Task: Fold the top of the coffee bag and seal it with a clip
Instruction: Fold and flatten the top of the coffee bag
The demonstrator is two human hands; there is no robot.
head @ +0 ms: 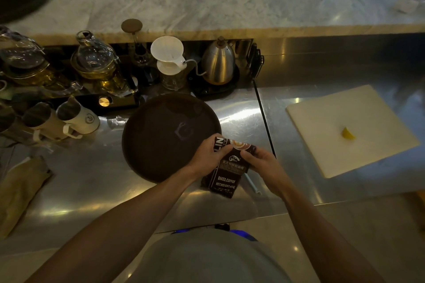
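Observation:
A dark brown coffee bag [226,178] with white print stands on the steel counter, just in front of a round dark tray. Its top part is bent over toward me. My left hand [208,156] grips the bag's upper left edge. My right hand [261,159] grips the upper right edge, its thumb pressed on the front face. A thin pale blue stick-like clip [253,185] lies on the counter right beside the bag, under my right wrist.
The round dark tray [161,135] lies behind the bag. A white cutting board [345,131] with a lemon wedge [347,133] sits to the right. Glass teapots, a white dripper [169,57], a steel kettle [218,62] and mugs [76,115] line the back left. A brown paper bag [20,186] lies at far left.

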